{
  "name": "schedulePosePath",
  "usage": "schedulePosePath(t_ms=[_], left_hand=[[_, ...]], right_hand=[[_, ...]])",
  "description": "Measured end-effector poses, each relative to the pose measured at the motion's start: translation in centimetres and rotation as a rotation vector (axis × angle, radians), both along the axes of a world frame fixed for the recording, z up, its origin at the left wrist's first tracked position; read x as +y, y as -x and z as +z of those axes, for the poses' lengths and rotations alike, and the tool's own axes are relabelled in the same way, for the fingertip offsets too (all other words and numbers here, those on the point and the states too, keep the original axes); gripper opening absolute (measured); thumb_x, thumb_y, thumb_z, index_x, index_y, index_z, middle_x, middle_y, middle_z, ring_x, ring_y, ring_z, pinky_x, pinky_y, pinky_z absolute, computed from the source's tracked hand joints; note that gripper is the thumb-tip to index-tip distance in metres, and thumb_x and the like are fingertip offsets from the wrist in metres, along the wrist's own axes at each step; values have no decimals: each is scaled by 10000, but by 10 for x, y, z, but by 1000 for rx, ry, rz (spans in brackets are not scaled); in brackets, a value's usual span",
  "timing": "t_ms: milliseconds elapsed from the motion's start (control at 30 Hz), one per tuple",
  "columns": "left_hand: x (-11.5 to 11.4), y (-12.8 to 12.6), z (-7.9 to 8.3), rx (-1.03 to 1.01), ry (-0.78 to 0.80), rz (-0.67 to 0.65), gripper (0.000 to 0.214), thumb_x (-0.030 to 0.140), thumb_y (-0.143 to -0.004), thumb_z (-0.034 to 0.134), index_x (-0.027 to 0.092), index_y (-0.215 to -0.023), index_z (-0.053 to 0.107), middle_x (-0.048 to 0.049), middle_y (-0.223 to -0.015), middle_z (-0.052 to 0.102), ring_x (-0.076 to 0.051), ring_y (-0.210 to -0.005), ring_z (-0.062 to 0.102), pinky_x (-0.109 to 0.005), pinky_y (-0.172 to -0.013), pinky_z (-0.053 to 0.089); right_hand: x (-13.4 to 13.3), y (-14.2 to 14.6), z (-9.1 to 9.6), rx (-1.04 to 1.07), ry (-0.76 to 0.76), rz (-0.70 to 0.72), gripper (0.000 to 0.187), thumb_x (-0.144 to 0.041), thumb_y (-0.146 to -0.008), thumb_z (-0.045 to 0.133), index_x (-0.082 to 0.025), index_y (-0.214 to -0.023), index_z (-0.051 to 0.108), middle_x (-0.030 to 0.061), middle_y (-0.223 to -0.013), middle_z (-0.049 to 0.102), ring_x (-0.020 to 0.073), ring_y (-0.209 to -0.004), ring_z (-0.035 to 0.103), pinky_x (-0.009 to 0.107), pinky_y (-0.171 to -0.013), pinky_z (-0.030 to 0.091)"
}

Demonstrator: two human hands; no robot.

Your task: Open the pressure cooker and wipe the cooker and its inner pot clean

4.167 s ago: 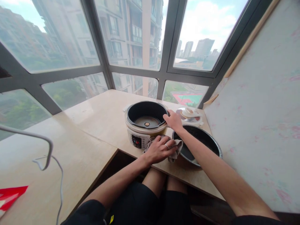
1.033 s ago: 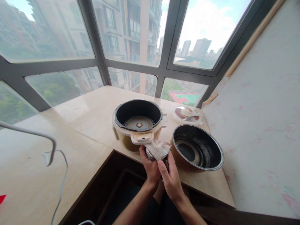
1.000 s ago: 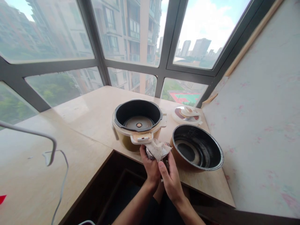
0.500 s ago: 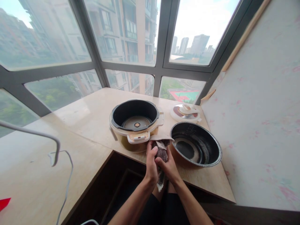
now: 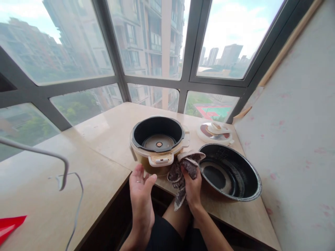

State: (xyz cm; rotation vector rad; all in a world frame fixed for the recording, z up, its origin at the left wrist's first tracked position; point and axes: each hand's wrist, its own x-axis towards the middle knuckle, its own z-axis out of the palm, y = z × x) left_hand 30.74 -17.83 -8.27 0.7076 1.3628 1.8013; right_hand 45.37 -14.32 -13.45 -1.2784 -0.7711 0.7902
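My right hand [image 5: 193, 186] is closed around a bunched brown-and-white cloth [image 5: 178, 177], whose loose end hangs over the counter's front edge. Fingers apart, my left hand [image 5: 141, 191] holds nothing and is raised just in front of the rice cooker body [image 5: 141, 157]. That cooker stands without its lid, its dark inside and a round heating plate [image 5: 159, 142] showing. Close to the cloth on the right sits the black inner pot [image 5: 222, 174]. Behind the pot lies the cooker lid [image 5: 215, 132], white with a handle on top.
A pale wooden counter [image 5: 104, 139] runs under the windows, with a dark opening below its front edge. At the left are a grey curved bar [image 5: 47, 153], a thin cable [image 5: 78, 205] and a red object [image 5: 10, 225]. A papered wall [image 5: 293, 139] bounds the right side.
My left hand has let go of the cloth and moved left, opening. The right hand keeps hold of the cloth, which is now more spread out. The view has shifted slightly.
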Motion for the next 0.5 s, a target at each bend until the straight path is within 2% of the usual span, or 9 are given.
schedulePosePath(t_ms=[67,133,200,233,367,500], left_hand=[[9,8,8,14,0,71,627,352,-791,778,285,-1355,510,-128,-1521,496,-322,-1496,387,-489,-1178,415],[19,7,21,-24,-3,-23,604,400,-777,795,252,-1303,537,-140,-1452,556,-336,-1444,459,-489,-1155,442],[30,-4,32,-54,-21,-141,602,432,-764,808,224,-1266,548,-139,-1340,635,-330,-1309,593,-484,-1109,486],[34,-11,36,-58,-38,-160,630,430,-755,819,219,-1276,536,-134,-1302,657,-318,-1242,640,-474,-1081,510],[48,-35,41,-41,-84,-44,774,354,-734,850,244,-1371,424,-129,-1288,653,-278,-1095,703,-433,-950,588],[53,-41,42,-116,-78,24,791,241,-704,842,245,-1362,404,-118,-1271,636,-244,-1019,703,-412,-906,594]], right_hand=[[-5,8,7,-35,-11,-33,562,-508,-746,796,-199,-1196,661,113,-1209,735,312,-1134,677,492,-1047,493],[-12,18,18,-54,-45,-18,558,-499,-740,809,-206,-1190,657,111,-1215,732,314,-1147,676,481,-1042,503],[-18,29,28,-43,-87,22,543,-486,-752,805,-218,-1197,645,99,-1197,740,304,-1116,696,461,-1008,535],[-21,35,32,-30,-102,32,542,-482,-760,799,-223,-1208,634,95,-1191,744,298,-1099,706,452,-989,549],[-24,45,39,17,-103,14,563,-491,-779,774,-215,-1239,602,107,-1213,739,291,-1100,717,437,-969,567],[-22,43,36,27,-88,17,582,-502,-763,785,-206,-1234,612,110,-1216,739,290,-1103,715,437,-976,559]])
